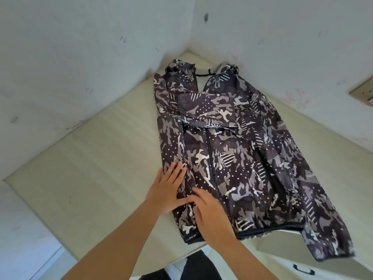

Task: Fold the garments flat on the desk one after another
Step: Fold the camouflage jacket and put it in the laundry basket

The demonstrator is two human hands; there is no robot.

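Lying front-up on the pale counter [90,168] is one jacket [232,158], dark with a grey and white camouflage print. Its hood [201,77] points into the corner where two walls [80,57] meet. Two hands are in view, both on the jacket's near left part.

The left hand [167,190] lies flat with its fingers straight and spread. The palm straddles the jacket's left edge and the fingertips rest on the fabric. The right hand [207,217] lies just beside it, nearer the hem [262,232]. Its fingers reach leftward across the cloth and overlap the thumb side of the left hand. They look stretched out and pressed down rather than curled round anything, though they are blurred.

One zipper [210,158] runs down the front, to the right of both hands. Of the two sleeves, one sleeve [205,110] is folded across the chest, well beyond the hands. The other sleeve [314,199] runs down the jacket's right side, and its cuff hangs past the counter's near edge.

The right wrist covers part of the hem. One wall plate [363,91] is cut off by the right border. One dark drawer handle [303,269] shows below the counter.
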